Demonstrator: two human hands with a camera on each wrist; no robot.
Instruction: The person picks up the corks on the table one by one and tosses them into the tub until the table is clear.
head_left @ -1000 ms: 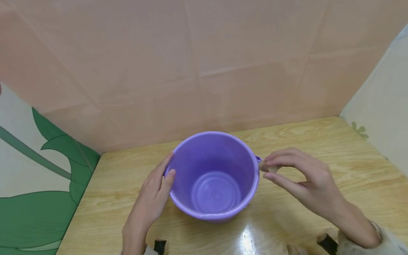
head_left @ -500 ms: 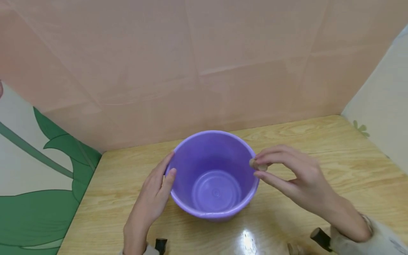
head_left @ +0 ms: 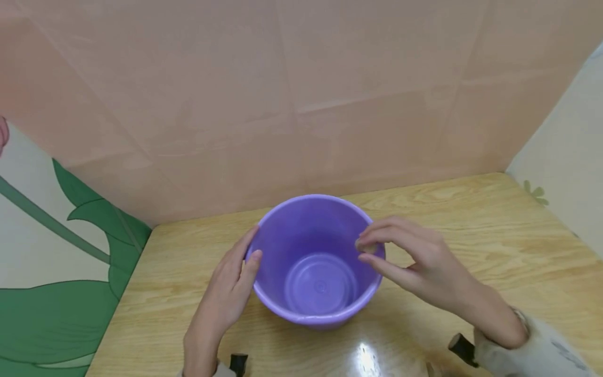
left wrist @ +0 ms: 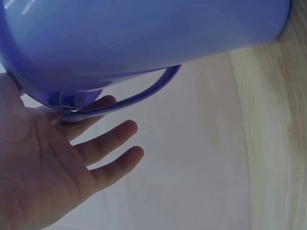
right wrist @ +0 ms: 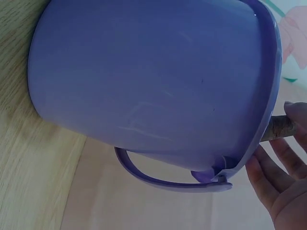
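Note:
A purple plastic bucket [head_left: 325, 317] stands upright on the table, with its inside bare down to the round base. My left hand [head_left: 221, 293] holds its left rim, the thumb over the inner side and the fingers along the outside. In the left wrist view those fingers spread beneath the hanging handle [left wrist: 144, 95]. My right hand [head_left: 419, 256] pinches a short piece of barked branch [right wrist: 279, 128] between thumb and fingertips. It is just inside the right rim in the head view, near the top of the opening. Part of the branch is hidden by the fingers and rim.
A small wooden piece [head_left: 433, 369] shows at the bottom edge of the wood-grain table [head_left: 471, 220]. Behind the table hangs a plain pinkish sheet [head_left: 301, 104]. Panels with painted green leaves [head_left: 56, 314] border the left side, and a pale panel borders the right.
My right hand has moved left with the piece of branch, from outside the bucket's right rim to over its opening. My left hand has stayed on the rim and the bucket in place.

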